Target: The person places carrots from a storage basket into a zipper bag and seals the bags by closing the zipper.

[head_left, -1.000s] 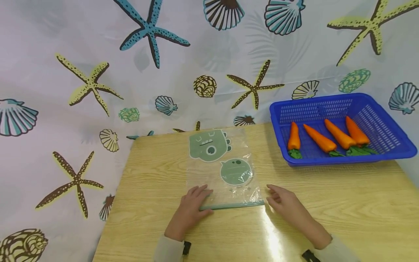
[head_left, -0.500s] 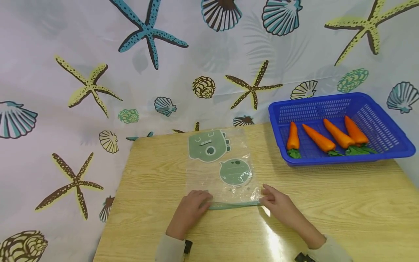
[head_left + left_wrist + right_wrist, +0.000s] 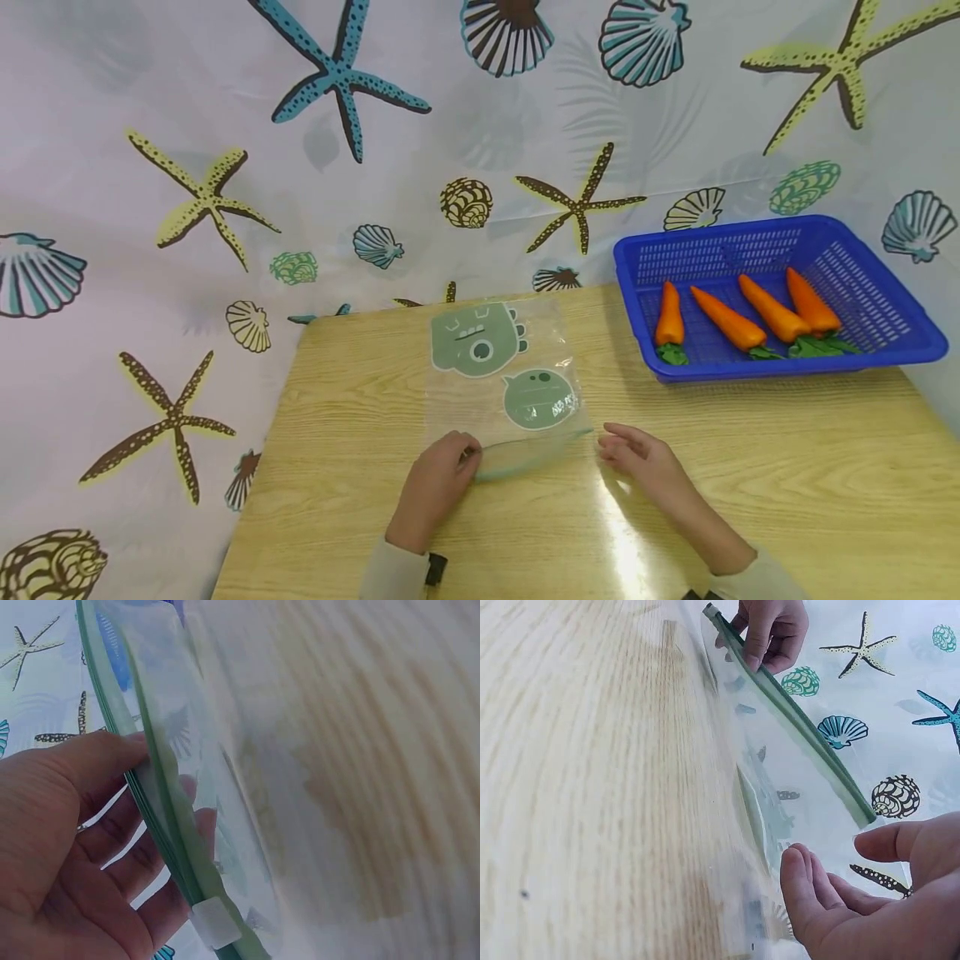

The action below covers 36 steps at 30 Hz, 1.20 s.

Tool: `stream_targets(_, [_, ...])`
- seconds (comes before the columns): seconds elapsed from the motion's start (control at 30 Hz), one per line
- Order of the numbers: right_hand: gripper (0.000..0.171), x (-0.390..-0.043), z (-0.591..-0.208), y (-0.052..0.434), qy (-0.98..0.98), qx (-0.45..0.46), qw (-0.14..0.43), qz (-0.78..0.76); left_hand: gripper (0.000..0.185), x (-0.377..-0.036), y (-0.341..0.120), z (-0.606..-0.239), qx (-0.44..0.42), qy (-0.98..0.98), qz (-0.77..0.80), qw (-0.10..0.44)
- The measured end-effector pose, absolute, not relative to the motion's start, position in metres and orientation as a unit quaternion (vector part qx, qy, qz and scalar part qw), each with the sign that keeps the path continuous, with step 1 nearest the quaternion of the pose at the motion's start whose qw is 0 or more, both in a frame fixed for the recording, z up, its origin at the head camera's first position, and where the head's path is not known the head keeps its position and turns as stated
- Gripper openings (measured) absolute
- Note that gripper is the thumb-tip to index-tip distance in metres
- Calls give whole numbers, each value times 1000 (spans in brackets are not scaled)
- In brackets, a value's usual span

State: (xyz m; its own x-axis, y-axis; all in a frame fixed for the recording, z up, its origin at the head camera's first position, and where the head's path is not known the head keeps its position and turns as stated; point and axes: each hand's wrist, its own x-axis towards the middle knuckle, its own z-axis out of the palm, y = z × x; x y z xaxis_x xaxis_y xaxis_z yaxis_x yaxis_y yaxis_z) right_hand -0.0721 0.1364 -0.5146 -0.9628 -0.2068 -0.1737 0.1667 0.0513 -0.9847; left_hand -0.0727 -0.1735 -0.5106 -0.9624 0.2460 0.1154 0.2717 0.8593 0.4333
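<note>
A clear zip bag (image 3: 501, 408) with green dinosaur prints lies on the table, its green zip edge (image 3: 525, 462) raised towards me. At the left end of that edge my left hand (image 3: 437, 482) pinches the zip strip between thumb and fingers. The left wrist view shows the thumb on one side of the strip and fingertips behind the film. A whitish slider (image 3: 216, 922) sits on the strip below that hand. Just off the bag's right corner is my right hand (image 3: 645, 462); in the right wrist view its thumb and fingers are apart with nothing held.
A blue plastic basket (image 3: 757, 367) stands at the back right of the wooden table (image 3: 345, 417). Several orange carrots (image 3: 727, 318) with green tops lie in it. A cloth (image 3: 420, 142) printed with starfish and shells hangs behind and to the left.
The zip edge has lifted and bowed upward off the table. My left hand has curled to pinch it. My right hand moved in to the bag's right corner, then slightly away.
</note>
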Motion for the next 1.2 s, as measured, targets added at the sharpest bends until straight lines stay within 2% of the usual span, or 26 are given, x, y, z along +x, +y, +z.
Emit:
stream_targets(0.17, [51, -70, -512, 131, 686, -37, 179, -704, 6, -73, -167, -503, -134, -959, -245, 54])
stream_targets(0.3, [53, -69, -512, 122, 674, -64, 196, -709, 6, -74, -158, -497, -143, -954, -262, 41])
stream_targets(0.57, [55, -69, -506, 100, 682, -39, 178, -708, 5, -72, -134, -492, -168, -930, -324, -51])
stream_targets(0.93, [51, -68, -508, 90, 695, 5, 145, -704, 14, -62, -111, -491, -189, -913, -351, -88])
stream_targets(1.2, [26, -70, -512, 88, 689, -11, 126, -714, 14, -61, -107, -493, -191, -919, -334, -90])
